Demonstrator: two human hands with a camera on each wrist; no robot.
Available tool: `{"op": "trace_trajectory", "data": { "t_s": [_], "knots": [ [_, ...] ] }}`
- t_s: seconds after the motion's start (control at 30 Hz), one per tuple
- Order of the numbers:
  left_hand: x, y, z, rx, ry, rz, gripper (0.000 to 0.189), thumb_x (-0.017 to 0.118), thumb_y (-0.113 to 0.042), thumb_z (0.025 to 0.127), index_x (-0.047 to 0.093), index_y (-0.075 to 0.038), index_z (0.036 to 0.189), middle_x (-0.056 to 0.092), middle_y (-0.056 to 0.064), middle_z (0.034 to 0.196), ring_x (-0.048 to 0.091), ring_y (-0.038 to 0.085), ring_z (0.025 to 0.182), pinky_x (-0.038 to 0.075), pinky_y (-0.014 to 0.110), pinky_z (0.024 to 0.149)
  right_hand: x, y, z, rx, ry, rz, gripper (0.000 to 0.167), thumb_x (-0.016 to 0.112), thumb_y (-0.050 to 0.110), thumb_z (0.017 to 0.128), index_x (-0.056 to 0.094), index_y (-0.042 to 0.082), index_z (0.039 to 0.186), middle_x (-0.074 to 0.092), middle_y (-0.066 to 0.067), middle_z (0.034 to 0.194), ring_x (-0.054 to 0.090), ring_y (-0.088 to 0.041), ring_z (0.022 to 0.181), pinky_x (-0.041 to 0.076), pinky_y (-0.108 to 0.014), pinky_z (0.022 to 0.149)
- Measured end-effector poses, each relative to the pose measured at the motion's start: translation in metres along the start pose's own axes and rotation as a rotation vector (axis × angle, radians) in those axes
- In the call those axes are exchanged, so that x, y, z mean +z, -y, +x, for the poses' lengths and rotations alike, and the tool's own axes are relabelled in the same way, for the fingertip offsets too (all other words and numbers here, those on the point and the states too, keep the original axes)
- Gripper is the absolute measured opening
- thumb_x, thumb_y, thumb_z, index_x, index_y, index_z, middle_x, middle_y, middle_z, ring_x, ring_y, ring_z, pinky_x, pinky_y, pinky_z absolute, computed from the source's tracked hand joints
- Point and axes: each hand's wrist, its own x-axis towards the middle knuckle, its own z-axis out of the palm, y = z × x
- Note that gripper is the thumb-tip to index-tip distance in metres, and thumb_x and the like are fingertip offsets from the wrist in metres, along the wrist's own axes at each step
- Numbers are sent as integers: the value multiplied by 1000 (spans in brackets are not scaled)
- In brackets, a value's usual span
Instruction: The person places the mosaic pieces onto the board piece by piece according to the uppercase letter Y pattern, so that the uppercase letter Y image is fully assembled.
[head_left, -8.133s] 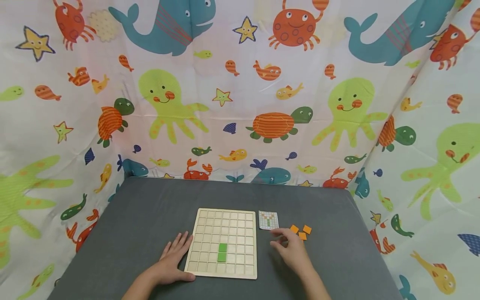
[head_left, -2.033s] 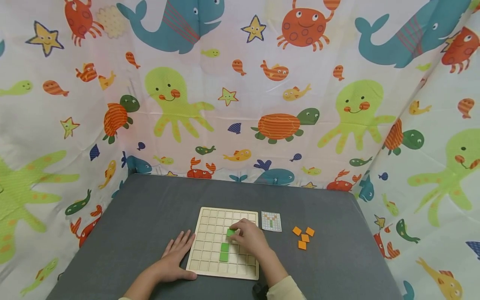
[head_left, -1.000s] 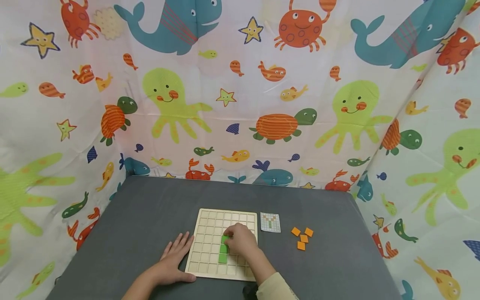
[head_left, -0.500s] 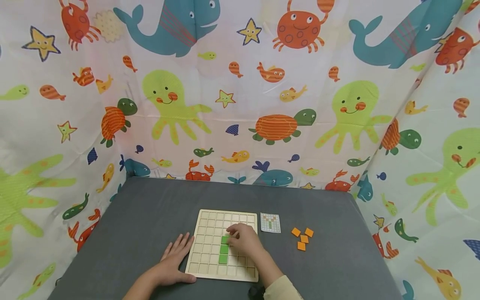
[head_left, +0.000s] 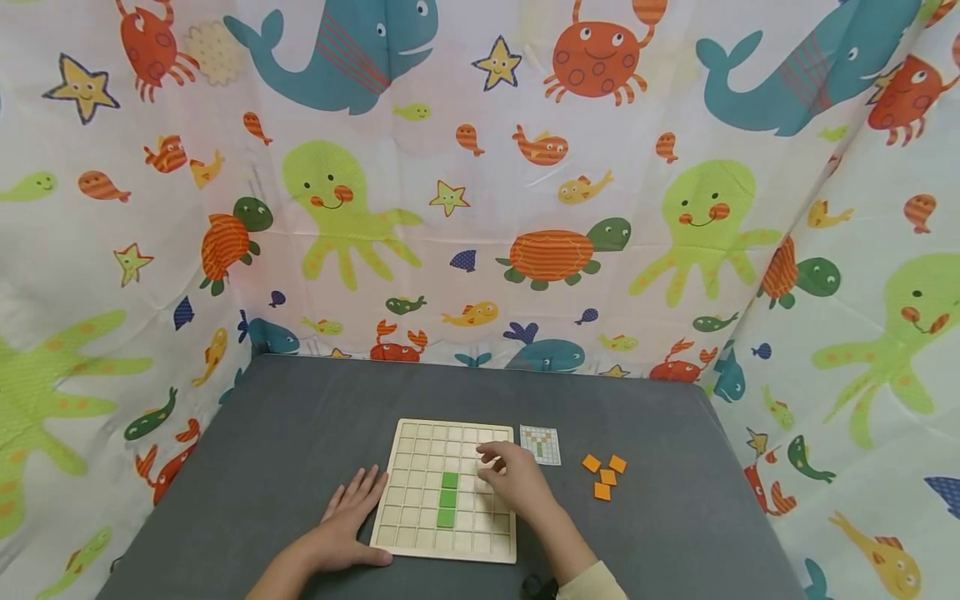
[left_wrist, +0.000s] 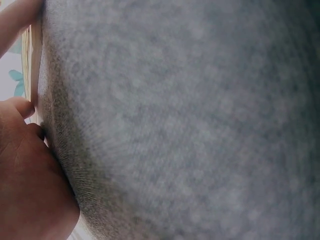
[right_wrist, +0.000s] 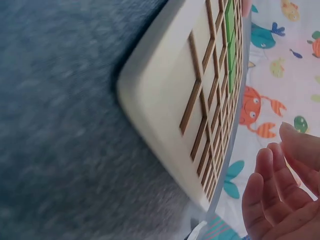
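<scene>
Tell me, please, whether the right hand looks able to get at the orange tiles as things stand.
Probably yes: the right hand appears to hold nothing, and the orange tiles lie uncovered on the grey table to its right, with nothing seen standing between.

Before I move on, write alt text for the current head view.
Empty right hand over a gridded board with three green tiles in a column; left hand touching its left edge. Card and four orange tiles to the right.
</scene>
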Motion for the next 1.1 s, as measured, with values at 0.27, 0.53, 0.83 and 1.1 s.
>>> {"op": "trace_trajectory", "data": {
  "t_s": [0.27,0.53,0.83,1.1],
  "knots": [
    [0,0,1,-2,-9,5,126,81,-67,70,14,-16,164,6,13,171,-3,40,156,-3,66,119,-11,-11,-11,40,-50,10,33,75,10,91,70,6,124,71,-10,103,66,-19,84,52,-26,66],
    [2,-1,1,-10,-12,11,127,81,-68,69,15,-15,164,7,13,171,-3,40,156,-3,66,119,-25,-24,-19,103,-119,-8,34,77,8,89,71,7,122,71,-9,104,66,-17,86,56,-25,69],
    [3,0,0,-1,-13,3,127,81,-68,69,14,-15,164,5,13,171,-4,41,156,-3,66,119,-39,-36,-27,130,-193,-51,35,79,7,87,72,9,121,71,-3,101,66,-15,84,56,-23,67],
    [2,0,0,-6,-9,10,128,81,-68,68,14,-16,164,5,13,171,-4,40,156,-4,66,119,-51,-43,-35,159,-237,-32,34,80,5,84,73,8,117,72,-4,98,67,-16,82,56,-26,66]
  ]
}}
